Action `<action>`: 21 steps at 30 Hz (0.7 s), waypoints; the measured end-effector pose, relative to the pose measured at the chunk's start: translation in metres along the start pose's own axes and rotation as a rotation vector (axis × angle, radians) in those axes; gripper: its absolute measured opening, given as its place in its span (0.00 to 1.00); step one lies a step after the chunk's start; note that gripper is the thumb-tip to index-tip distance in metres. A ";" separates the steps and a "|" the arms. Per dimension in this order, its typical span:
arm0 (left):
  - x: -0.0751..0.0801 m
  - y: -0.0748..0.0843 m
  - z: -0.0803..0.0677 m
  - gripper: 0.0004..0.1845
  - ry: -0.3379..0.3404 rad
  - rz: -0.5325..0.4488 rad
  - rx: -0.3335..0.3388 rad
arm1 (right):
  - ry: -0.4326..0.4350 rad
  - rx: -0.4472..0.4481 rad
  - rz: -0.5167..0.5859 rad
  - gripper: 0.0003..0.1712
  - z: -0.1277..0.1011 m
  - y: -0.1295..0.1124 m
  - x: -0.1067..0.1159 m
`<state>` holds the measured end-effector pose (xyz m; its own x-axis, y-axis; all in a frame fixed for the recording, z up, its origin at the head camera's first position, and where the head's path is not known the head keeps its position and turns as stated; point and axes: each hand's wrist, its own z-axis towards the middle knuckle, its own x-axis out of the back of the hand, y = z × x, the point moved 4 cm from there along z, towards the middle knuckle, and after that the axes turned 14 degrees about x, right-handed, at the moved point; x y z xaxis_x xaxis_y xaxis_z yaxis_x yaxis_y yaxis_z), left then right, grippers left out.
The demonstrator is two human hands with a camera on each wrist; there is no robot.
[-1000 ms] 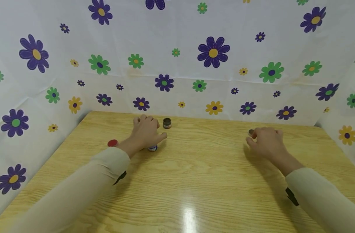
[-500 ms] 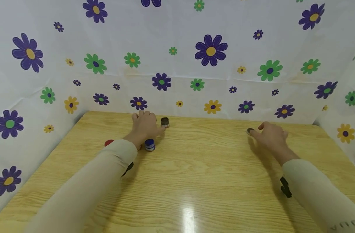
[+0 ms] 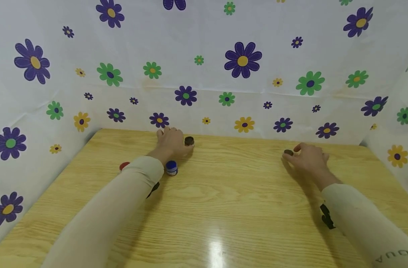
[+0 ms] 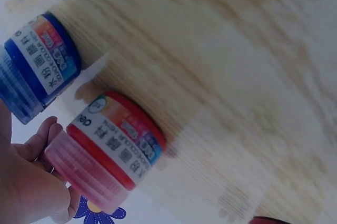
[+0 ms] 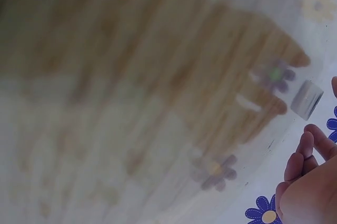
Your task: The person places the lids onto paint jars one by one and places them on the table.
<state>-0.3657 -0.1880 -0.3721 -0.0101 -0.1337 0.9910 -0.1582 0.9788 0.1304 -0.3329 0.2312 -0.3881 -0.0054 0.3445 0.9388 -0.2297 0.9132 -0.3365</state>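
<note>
The brown paint jar is standing near the far edge of the wooden table, close to the flowered backdrop, and the left hand is reaching over to it, thumb touching its side. Whether the fingers are curling round it I cannot tell from here. Nearer, just beside that sleeve, a blue-lidded jar is sitting upright; the wrist view is also showing a red-labelled jar just beside the fingers, which are loosely bent and holding nothing I can make out. A red lid is lying further left on the table. Well apart on the other side, the right hand is resting low, its fingertips reaching a small dark lid, fingers relaxed and slightly bent.
</note>
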 end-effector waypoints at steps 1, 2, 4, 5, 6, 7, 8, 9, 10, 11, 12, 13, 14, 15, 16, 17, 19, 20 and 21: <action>-0.001 0.001 0.001 0.27 -0.007 0.003 -0.003 | -0.003 -0.001 0.001 0.39 0.000 0.000 0.000; -0.001 0.001 0.002 0.27 -0.014 0.005 -0.005 | -0.008 -0.002 0.002 0.38 0.000 -0.001 -0.001; -0.002 0.002 0.003 0.26 -0.022 0.010 -0.005 | -0.013 -0.004 0.000 0.37 0.000 -0.002 -0.001; -0.002 0.003 0.003 0.26 -0.023 0.011 -0.007 | -0.017 -0.005 -0.003 0.36 0.000 -0.002 -0.001; -0.003 0.003 0.004 0.26 -0.025 0.011 -0.006 | -0.019 -0.003 -0.008 0.36 0.000 -0.003 -0.001; -0.003 0.003 0.004 0.26 -0.026 0.011 -0.005 | -0.022 -0.001 -0.014 0.36 0.000 -0.004 -0.002; -0.004 0.002 0.004 0.26 -0.026 0.010 -0.006 | -0.023 0.000 -0.019 0.36 0.000 -0.005 -0.003; -0.004 0.002 0.004 0.26 -0.026 0.009 -0.005 | -0.024 0.001 -0.025 0.36 0.000 -0.005 -0.003; -0.004 0.002 0.004 0.26 -0.026 0.009 -0.006 | -0.023 0.000 -0.029 0.36 0.000 -0.006 -0.003; -0.005 0.002 0.005 0.25 -0.027 0.007 -0.006 | -0.022 0.000 -0.033 0.36 -0.001 -0.006 -0.003; -0.005 0.002 0.005 0.25 -0.028 0.004 -0.003 | -0.022 0.000 -0.035 0.36 -0.001 -0.006 -0.004; -0.005 0.002 0.005 0.25 -0.029 0.001 -0.003 | -0.022 0.000 -0.037 0.36 -0.001 -0.006 -0.004; -0.006 0.002 0.006 0.25 -0.031 -0.002 -0.002 | -0.023 0.002 -0.037 0.36 -0.001 -0.007 -0.004; -0.006 0.002 0.006 0.25 -0.029 -0.004 -0.003 | -0.024 0.004 -0.041 0.36 -0.001 -0.007 -0.004; -0.006 0.002 0.007 0.25 -0.027 -0.005 -0.005 | -0.024 0.007 -0.045 0.35 -0.001 -0.007 -0.005; -0.006 0.003 0.007 0.25 -0.027 -0.008 -0.007 | -0.024 0.009 -0.046 0.35 -0.001 -0.007 -0.005; -0.007 0.003 0.008 0.24 -0.025 -0.010 -0.013 | -0.023 0.013 -0.055 0.34 0.000 -0.006 -0.006; -0.007 0.003 0.008 0.24 -0.026 -0.009 -0.014 | -0.022 0.014 -0.061 0.34 0.000 -0.006 -0.006; -0.008 0.003 0.008 0.24 -0.027 -0.008 -0.016 | -0.023 0.015 -0.069 0.34 0.001 -0.006 -0.006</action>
<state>-0.3744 -0.1851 -0.3794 -0.0355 -0.1453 0.9888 -0.1426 0.9800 0.1389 -0.3323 0.2230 -0.3919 -0.0114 0.2756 0.9612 -0.2445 0.9313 -0.2699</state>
